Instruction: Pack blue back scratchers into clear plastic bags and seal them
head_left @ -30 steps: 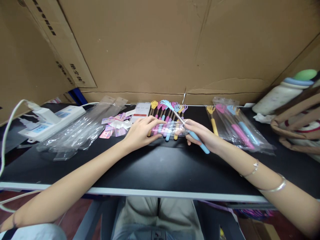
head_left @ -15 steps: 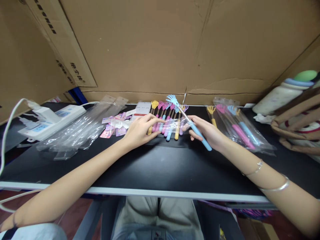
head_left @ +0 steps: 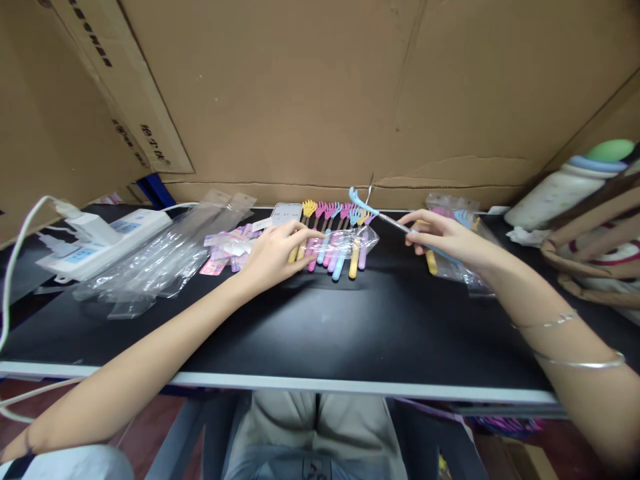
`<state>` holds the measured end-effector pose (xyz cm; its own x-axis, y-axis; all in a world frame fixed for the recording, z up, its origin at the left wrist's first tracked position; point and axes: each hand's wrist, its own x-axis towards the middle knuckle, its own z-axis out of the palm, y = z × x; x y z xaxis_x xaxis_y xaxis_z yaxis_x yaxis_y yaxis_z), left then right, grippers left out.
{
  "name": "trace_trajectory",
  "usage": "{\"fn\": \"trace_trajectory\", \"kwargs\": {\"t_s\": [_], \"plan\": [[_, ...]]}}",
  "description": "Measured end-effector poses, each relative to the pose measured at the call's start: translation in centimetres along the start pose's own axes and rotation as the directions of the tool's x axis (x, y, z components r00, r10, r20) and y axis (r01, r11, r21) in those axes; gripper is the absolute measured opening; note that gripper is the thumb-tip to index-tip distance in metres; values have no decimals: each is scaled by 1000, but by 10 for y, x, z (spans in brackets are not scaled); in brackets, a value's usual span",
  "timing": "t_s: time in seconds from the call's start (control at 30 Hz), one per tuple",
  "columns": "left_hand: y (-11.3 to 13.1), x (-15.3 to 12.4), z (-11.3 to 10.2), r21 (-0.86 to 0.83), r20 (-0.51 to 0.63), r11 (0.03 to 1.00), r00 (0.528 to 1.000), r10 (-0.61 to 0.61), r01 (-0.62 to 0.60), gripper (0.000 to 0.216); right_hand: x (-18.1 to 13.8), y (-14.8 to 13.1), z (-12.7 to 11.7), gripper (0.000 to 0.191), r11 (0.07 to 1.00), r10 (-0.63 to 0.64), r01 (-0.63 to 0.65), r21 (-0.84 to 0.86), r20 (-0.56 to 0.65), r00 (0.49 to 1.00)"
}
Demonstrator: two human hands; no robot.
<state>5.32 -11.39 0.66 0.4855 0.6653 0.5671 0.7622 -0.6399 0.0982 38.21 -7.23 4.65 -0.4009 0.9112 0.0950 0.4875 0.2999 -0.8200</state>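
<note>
A light-blue back scratcher with a hand-shaped head and metal shaft [head_left: 361,201] slants above the black tabletop [head_left: 320,333], outside the clear plastic sleeve [head_left: 369,243], its head toward the far left. The sleeve stretches across the handles of a row of yellow, pink, blue and purple back scratchers [head_left: 353,260]. At the right, clear plastic bags [head_left: 481,285] contain more back scratchers; a blue head and part of a pink one show past the wrist. At the left lies a pile of flat clear plastic sleeves [head_left: 167,257].

The right hand [head_left: 440,237] grips the blue scratcher, thumb and fingers closed on its shaft near the handle. Below this hand lies a yellow-handled scratcher [head_left: 431,263]. The left hand [head_left: 277,248] is partly curled, holding the sleeve's left end between thumb and forefinger, which stand apart; its other fingers are hidden.

Near the left hand are pink-and-purple printed cards [head_left: 215,260] and a smartphone [head_left: 287,212]. A white power strip [head_left: 100,247] sits farther left; a white bottle with a green top [head_left: 555,193] leans at the far right.
</note>
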Motion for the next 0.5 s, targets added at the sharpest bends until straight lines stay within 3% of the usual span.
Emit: {"fn": "trace_trajectory", "kwargs": {"t_s": [0.2, 0.33, 0.5], "plan": [[-3, 0, -3, 25, 7, 1000, 1000, 7, -7, 29, 5, 21, -24, 37, 940, -69, 80, -332, 45, 997], [-5, 1, -4, 24, 20, 1000, 1000, 3, -4, 30, 3, 19, -23, 38, 929, -58, 107, -354, 145, 988], [-6, 1, -5, 5, 53, 1000, 999, -8, 7, 32, -2, 10, -24, 42, 934, -62, 114, -339, 160, 985]]}}
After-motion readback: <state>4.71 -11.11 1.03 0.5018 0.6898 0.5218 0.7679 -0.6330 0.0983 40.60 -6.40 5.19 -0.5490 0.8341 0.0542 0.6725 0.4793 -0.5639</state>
